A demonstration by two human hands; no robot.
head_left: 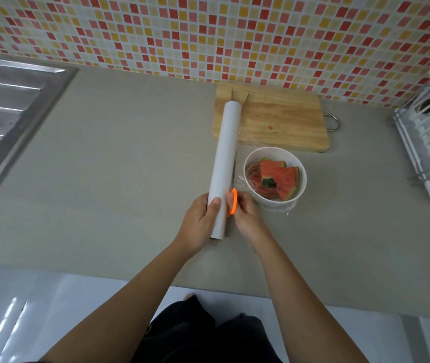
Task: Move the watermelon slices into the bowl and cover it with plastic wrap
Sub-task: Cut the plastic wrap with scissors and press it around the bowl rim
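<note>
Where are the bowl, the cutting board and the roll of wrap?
white bowl [302, 180], head view, on its right inner wall.
wooden cutting board [284, 119], head view, on its bare middle.
plastic wrap roll [225, 153], head view, on the middle of the tube.

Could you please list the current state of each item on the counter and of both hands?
Bowl: upright, holding slices, wrap over it.
Watermelon slices: in the bowl.
Plastic wrap roll: held at its near end by the left hand.
Scissors: in the right hand, blades beside the roll.
Cutting board: bare of slices, juice spots.
</note>
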